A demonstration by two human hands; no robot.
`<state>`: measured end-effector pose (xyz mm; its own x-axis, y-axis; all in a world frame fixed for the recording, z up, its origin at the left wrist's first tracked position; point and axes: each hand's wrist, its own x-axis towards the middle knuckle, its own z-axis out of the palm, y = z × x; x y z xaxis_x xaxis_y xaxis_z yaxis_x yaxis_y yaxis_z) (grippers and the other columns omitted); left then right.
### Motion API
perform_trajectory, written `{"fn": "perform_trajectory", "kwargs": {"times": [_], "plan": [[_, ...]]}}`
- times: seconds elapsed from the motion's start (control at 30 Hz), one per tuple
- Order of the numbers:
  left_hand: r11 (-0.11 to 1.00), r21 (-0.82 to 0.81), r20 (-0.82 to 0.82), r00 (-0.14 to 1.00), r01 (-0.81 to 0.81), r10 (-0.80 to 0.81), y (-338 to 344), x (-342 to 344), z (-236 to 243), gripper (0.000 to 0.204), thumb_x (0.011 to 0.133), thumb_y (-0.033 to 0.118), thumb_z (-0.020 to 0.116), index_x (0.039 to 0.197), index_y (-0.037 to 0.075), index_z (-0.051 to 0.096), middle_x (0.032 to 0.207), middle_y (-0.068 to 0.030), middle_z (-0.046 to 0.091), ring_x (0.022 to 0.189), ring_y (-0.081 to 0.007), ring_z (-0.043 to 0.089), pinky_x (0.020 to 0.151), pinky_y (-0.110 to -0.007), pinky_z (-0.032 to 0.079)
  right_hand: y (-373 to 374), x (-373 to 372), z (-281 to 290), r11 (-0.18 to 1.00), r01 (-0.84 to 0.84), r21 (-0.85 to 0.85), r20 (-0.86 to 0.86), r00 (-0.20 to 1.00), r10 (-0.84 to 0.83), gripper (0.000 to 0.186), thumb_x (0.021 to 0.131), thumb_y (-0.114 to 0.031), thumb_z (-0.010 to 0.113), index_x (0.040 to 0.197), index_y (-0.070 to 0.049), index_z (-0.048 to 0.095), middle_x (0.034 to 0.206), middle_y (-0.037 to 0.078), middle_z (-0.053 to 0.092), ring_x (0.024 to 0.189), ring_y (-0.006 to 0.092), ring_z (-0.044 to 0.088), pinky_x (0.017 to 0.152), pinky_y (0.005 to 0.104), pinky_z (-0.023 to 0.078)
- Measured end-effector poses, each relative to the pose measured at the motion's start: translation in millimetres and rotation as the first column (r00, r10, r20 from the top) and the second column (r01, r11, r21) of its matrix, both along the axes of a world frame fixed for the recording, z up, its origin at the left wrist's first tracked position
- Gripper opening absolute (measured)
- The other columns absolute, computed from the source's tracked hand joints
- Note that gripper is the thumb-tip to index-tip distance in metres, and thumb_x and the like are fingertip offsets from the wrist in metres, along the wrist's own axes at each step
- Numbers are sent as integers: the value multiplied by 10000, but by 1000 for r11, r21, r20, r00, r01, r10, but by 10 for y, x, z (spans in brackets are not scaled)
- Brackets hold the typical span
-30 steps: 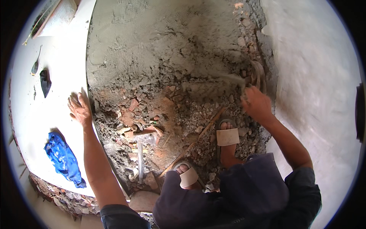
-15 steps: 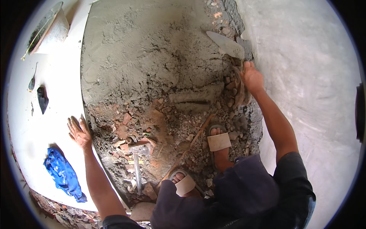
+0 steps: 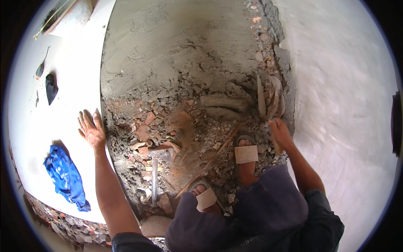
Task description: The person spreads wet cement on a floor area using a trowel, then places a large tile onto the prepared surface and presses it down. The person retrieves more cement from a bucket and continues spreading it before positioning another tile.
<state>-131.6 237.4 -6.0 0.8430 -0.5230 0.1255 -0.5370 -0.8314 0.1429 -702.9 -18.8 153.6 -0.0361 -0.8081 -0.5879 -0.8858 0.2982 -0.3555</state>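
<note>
My left hand (image 3: 91, 128) lies flat with fingers spread on the white surface (image 3: 67, 105), beside the long edge of the rubble strip. My right hand (image 3: 280, 134) grips a trowel with a wooden handle, its pale narrow blade (image 3: 260, 94) tilted edge-on near a wrinkled greyish rag or sack (image 3: 273, 98) at the right side. Past the trowel lies wet grey mortar (image 3: 176, 50), smoother at the top and lumpy lower down, with broken brick and gravel (image 3: 147, 119) below it.
A metal hammer (image 3: 154, 178) and a thin stick (image 3: 210, 161) lie by my sandalled feet (image 3: 245, 154). A blue cloth (image 3: 67, 178), dark bag (image 3: 51, 88), small tool (image 3: 40, 67) and mortar container (image 3: 71, 19) are on the left. A pale smooth wall (image 3: 340, 105) stands at right.
My right hand went forward with the trowel laid over the mortar, then came back toward my feet, the blade now turned edge-on. My left hand remains on the white surface.
</note>
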Motion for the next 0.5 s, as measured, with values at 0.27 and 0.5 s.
{"fn": "perform_trajectory", "kwargs": {"times": [0.27, 0.5], "plan": [[1000, 1, -31, 999, -18, 18, -64, -47, 64, 741, 919, 639, 272, 1463, 137, 285, 1539, -71, 214, 1434, -263, 131, 1144, -511, 54, 590, 1358, -581, 939, -188, 289, 297, 950, 99, 474, 947, -429, 482, 1051, 33, 512, 792, 135, 583, 648, 229, 626, 593, 390, 515], [998, -63, -67, 998, -13, 9, -60, -95, 157, 692, 934, 565, 315, 1438, 90, 329, 1525, -128, 229, 1429, -277, 141, 1148, -506, 49, 183, 1133, -119, 987, 67, 145, 291, 951, -108, 395, 914, -433, 544, 1010, -49, 540, 690, 49, 546, 521, 145, 550, 443, 308, 465]]}}
